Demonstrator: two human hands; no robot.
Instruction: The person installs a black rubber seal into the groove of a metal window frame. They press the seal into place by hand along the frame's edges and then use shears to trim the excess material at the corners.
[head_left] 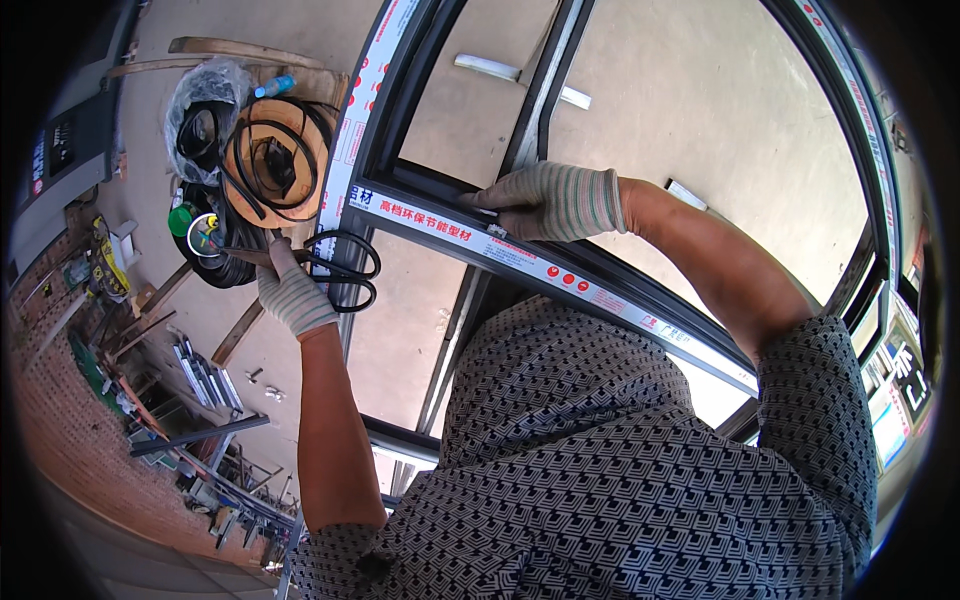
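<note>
My left hand [297, 300], in a striped knit glove, is closed around the middle of a pair of scissors. The black loop handles [345, 268] point right and the blades point left. A dark window frame [440, 236] with printed protective film lies across in front of me. My right hand [560, 202], gloved alike, is on its near cross bar, fingers bent and pressed together by the inner groove. A small shiny piece shows at its fingertips; the glove hides whatever is pinched there. Black rubber strip [425, 180] runs along the inner edge.
Left of the frame lie a wooden spool [237, 160] with black strip, a clear plastic bag [205, 90], a blue bottle [275, 86] and a white roll [206, 236]. Metal profiles [205, 375] and scrap lie on the floor at lower left. White offcuts [488, 67] lie beneath the frame.
</note>
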